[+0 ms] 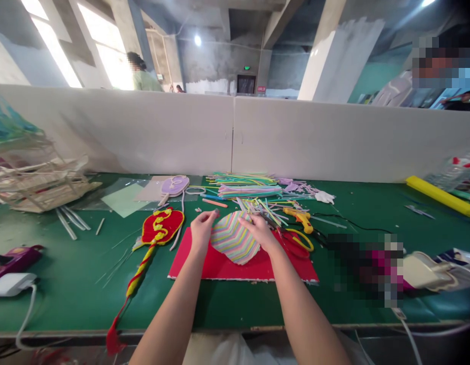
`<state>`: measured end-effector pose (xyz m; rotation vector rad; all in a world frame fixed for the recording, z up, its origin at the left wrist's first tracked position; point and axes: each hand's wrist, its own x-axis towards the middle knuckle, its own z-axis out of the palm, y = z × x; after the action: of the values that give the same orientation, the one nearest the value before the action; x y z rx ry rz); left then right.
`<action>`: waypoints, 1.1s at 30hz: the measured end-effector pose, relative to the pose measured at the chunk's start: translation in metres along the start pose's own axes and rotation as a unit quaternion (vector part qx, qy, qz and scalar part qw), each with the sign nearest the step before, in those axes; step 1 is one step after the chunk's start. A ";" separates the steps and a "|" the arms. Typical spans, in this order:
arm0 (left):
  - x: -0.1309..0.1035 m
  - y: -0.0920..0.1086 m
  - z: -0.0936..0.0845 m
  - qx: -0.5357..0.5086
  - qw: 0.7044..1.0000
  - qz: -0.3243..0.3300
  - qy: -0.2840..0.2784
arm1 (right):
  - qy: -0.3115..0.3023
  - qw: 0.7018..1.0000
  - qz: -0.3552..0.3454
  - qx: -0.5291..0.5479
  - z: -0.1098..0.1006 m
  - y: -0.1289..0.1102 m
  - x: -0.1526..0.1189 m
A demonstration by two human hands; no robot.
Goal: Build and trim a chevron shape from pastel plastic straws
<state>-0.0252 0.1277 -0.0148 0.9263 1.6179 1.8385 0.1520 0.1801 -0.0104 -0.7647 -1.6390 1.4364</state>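
Note:
A striped zigzag fan-shaped piece [237,238] in pastel colours is held above a red board [227,271] on the green table. My right hand [260,230] grips its upper right edge between thumb and fingers. At the piece's upper left, my left hand [204,228] is closed, fingertips pinched on something small and dark that I cannot make out. Left of the board lies a red and yellow fan [162,225] with a wrapped handle and a red tassel [113,337]. Red-handled scissors [295,246] rest at the board's right side.
Bundles of pastel strips [250,190] lie behind the hands, beside a yellow glue gun [301,219]. A purple fan [175,186] is at back left. A white partition [143,132] borders the table [67,299]. Cables run at both sides.

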 end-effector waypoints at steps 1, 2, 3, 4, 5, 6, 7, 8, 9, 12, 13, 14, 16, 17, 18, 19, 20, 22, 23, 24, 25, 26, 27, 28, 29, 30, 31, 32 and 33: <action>0.002 -0.001 -0.001 -0.014 0.999 0.000 0.030 | 0.013 1.000 -0.003 0.006 -0.001 0.001 0.001; 0.003 -0.002 -0.002 -0.028 0.998 -0.001 0.056 | 0.026 1.000 -0.006 0.015 -0.002 0.001 0.001; 0.004 -0.003 -0.002 -0.043 0.996 -0.002 0.074 | 0.037 0.999 -0.009 0.026 -0.003 0.002 0.002; 0.004 -0.002 -0.002 -0.056 0.995 -0.002 0.084 | 0.047 0.998 -0.012 0.034 -0.004 0.002 0.002; 0.003 -0.001 0.000 -0.067 0.994 -0.001 0.085 | 0.054 0.998 -0.015 0.035 -0.004 0.002 0.003; 0.002 0.001 0.002 -0.076 0.994 0.003 0.077 | 0.060 0.998 -0.017 0.032 -0.004 0.002 0.003; 0.000 0.003 0.005 -0.083 0.995 0.007 0.062 | 0.061 0.998 -0.018 0.027 -0.003 0.002 0.003; -0.003 0.005 0.008 -0.086 0.995 0.009 0.040 | 0.058 0.998 -0.017 0.022 -0.002 0.002 0.002; -0.005 0.006 0.010 -0.086 0.996 0.006 0.015 | 0.047 0.999 -0.013 0.021 -0.001 0.001 0.002; -0.008 0.007 0.010 -0.072 0.997 -0.031 -0.026 | -0.009 0.999 0.006 0.035 0.002 0.000 0.000; -0.007 0.006 0.007 -0.068 0.997 -0.041 -0.018 | -0.020 0.999 0.010 0.038 0.002 0.001 0.000; -0.005 0.005 0.004 -0.077 0.995 -0.058 -0.005 | -0.015 0.999 0.011 0.041 0.002 0.002 0.000; 0.000 0.003 -0.001 -0.122 0.986 -0.114 0.007 | 0.033 0.998 0.005 0.050 0.001 0.005 0.002; 0.001 0.002 -0.001 -0.150 0.977 -0.151 0.000 | 0.067 0.996 0.001 0.058 0.001 0.007 0.003; 0.001 0.002 0.000 -0.172 0.968 -0.184 -0.017 | 0.102 0.993 -0.004 0.067 0.001 0.010 0.005; 0.000 0.001 0.004 -0.188 0.959 -0.209 -0.043 | 0.130 0.989 -0.008 0.075 0.001 0.013 0.007; -0.003 0.001 0.009 -0.202 0.950 -0.227 -0.074 | 0.150 0.985 -0.009 0.080 0.001 0.016 0.009; -0.010 0.000 0.021 -0.264 0.916 -0.256 -0.159 | 0.165 0.983 -0.009 0.085 0.001 0.020 0.013; -0.014 -0.001 0.027 -0.302 0.894 -0.273 -0.188 | 0.166 0.983 -0.009 0.084 -0.001 0.021 0.015; -0.017 -0.002 0.030 -0.331 0.879 -0.283 -0.195 | 0.170 0.982 -0.008 0.085 -0.003 0.021 0.016; -0.020 -0.003 0.033 -0.354 0.869 -0.290 -0.190 | 0.190 0.978 -0.007 0.089 -0.007 0.020 0.017; -0.021 -0.004 0.034 -0.363 0.868 -0.290 -0.173 | 0.226 0.969 -0.011 0.099 -0.012 0.018 0.017; -0.021 -0.005 0.034 -0.363 0.874 -0.287 -0.153 | 0.265 0.957 -0.019 0.118 -0.018 0.014 0.017; -0.021 -0.006 0.033 -0.357 0.880 -0.281 -0.137 | 0.304 0.941 -0.029 0.146 -0.024 0.009 0.015; -0.021 -0.007 0.032 -0.351 0.885 -0.276 -0.130 | 0.314 0.931 -0.045 0.181 -0.028 0.004 0.013; -0.021 -0.007 0.031 -0.346 0.888 -0.271 -0.132 | 0.280 0.932 -0.053 0.224 -0.031 -0.001 0.010; -0.022 -0.007 0.031 -0.344 0.888 -0.271 -0.141 | 0.212 0.941 -0.043 0.259 -0.033 -0.006 0.007; -0.023 -0.006 0.032 -0.345 0.884 -0.274 -0.157 | 0.126 0.952 -0.020 0.279 -0.032 -0.009 0.005; -0.024 -0.005 0.033 -0.348 0.878 -0.279 -0.173 | 0.050 0.957 0.012 0.285 -0.030 -0.011 0.004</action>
<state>0.0155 0.1310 -0.0219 0.3678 0.7732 1.5345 0.1776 0.1962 0.0023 -0.5099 -1.0544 1.7397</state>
